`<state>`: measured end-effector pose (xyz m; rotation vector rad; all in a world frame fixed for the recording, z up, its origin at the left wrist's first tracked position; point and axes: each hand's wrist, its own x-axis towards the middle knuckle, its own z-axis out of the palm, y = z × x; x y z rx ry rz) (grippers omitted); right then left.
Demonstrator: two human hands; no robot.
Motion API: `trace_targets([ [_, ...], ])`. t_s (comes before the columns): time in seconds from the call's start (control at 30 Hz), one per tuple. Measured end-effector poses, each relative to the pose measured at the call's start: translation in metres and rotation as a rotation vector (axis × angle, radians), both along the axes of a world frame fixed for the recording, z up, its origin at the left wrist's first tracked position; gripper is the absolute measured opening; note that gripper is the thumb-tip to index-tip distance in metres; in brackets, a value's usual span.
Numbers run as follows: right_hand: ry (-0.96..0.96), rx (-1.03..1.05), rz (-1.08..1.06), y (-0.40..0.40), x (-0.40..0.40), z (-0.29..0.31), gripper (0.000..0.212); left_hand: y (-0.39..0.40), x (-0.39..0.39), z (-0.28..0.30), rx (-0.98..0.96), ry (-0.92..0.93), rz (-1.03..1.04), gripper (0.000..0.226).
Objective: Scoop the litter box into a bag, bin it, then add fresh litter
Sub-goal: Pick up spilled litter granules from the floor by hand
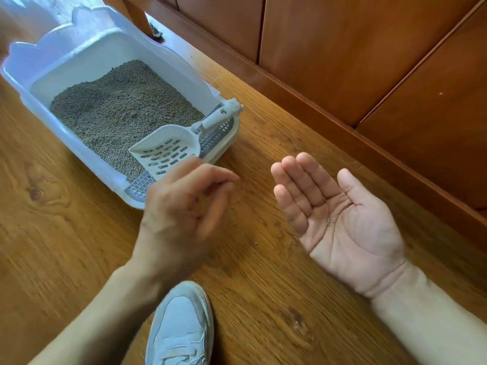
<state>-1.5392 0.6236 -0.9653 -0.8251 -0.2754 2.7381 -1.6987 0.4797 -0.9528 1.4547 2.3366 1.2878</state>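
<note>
A white litter box with a tall scalloped rim stands on the wooden floor at the upper left, filled with grey-brown litter. A white slotted scoop lies at the box's near right corner, its handle resting on the rim. My left hand hovers just in front of the box, blurred, with fingers loosely curled and nothing visible in them. My right hand is held palm up to the right, fingers straight, with a tiny bit of litter on the palm.
Wooden cabinet panels and a skirting board run diagonally along the right. A chair or table leg stands behind the box. My pale sneaker is on the floor at the bottom centre. A few litter grains lie scattered on the floor.
</note>
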Motion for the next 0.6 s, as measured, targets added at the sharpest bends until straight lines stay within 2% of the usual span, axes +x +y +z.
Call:
trace_targets([
  [0.1,0.022,-0.028,-0.007,0.003,0.002,0.002,0.078,-0.007,-0.016,-0.028,-0.121,-0.019,-0.015,0.006],
  [0.37,0.092,0.013,-0.028,0.005,-0.001,0.008,0.078,0.005,-0.018,-0.096,-0.608,0.071,-0.137,0.018],
  [0.6,0.093,0.065,-0.041,0.004,0.005,0.011,0.075,0.029,-0.018,-0.117,-0.705,0.123,-0.193,0.03],
])
